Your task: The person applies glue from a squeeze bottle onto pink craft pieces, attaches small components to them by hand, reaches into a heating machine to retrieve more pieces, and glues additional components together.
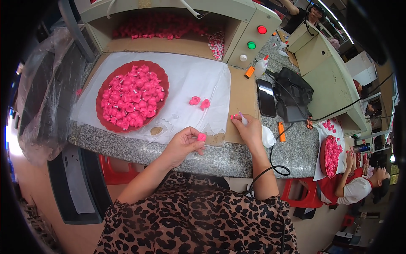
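Observation:
Between the thumb and fingers of my left hand (185, 144) is a small pink moulded piece (201, 137), held above the front edge of the table. My right hand (251, 132) is closed on a small whitish bottle with a thin tip (242, 119). A tiny pink-and-white bit shows at its fingertips; its kind is too small to tell. Two loose pink pieces (205, 104) lie on the white sheet (182, 80) beyond my hands. To the left, a red scalloped tray (100, 111) is heaped with pink pieces (134, 95), several showing small white spots.
Behind the sheet stands a beige cabinet (241, 36) with more pink pieces inside. At right lie a phone (266, 98), a black bag (294, 91), orange lighters (281, 131), a white squeeze bottle (261, 66) and a black cable (270, 166). A co-worker (353, 188) sits farther right.

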Demonstrator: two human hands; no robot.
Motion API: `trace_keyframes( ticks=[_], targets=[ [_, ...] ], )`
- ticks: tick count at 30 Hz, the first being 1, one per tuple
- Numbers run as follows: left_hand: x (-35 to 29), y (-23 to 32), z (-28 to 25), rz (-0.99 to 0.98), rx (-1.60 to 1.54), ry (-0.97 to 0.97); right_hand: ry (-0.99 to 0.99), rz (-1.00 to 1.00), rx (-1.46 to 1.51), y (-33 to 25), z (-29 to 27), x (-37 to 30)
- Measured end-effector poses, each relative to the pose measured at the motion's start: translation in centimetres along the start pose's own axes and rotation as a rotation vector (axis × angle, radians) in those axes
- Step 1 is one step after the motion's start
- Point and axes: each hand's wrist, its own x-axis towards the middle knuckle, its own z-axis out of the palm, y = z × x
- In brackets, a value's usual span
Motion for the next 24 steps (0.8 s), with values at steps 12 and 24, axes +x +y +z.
trace_keyframes(
  ticks=[12,24],
  targets=[
    [-0.5,-0.5,-0.2,0.021,0.002,0.027,-0.037,-0.088,-0.083,0.1,-0.6,-1.7],
    [-0.4,-0.4,0.0,0.009,0.01,0.033,0.018,0.166,0.043,-1.0,-1.8,-2.7]
  ],
)
